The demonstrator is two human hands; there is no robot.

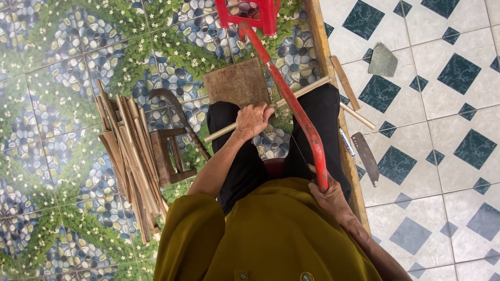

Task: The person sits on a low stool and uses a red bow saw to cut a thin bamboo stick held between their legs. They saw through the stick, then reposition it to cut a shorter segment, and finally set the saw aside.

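The left hand (253, 118) is wrapping its fingers around a bamboo stick (299, 93) lying across the knees; the right hand (328, 198) is gripping a red saw frame (291, 88).

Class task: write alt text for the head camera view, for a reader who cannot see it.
Seen from above, a seated person's left hand grips a bamboo stick laid across their knees, while the right hand holds a red bow saw. Split bamboo strips and a small wooden stool lie on the patterned tile floor.

You wear an olive-mustard top with loose short sleeves, a small round button at its lower front, and black trousers; your left hand (253, 119) and right hand (329, 196) are bare, without gloves or rings visible.
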